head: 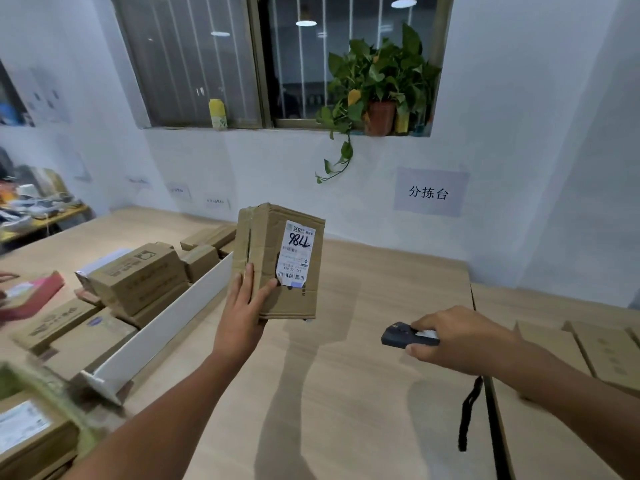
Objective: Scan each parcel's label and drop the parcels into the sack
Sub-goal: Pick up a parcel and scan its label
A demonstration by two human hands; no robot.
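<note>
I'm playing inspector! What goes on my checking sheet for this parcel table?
Surface: pale wooden table, no spills seen.
Job's things: parcel held up above the table, its label facing the camera; black scanner; no sack clearly seen.
Clutter: boxes piled behind a white divider on the left; flat cardboard on the right.
Grips: left hand holds the parcel at its lower corner; right hand holds the scanner.
Cables: nothing seen; only a black strap hanging below the right hand.
Surroundings: window, potted plant and yellow bottle on the sill, paper sign on the wall.
</note>
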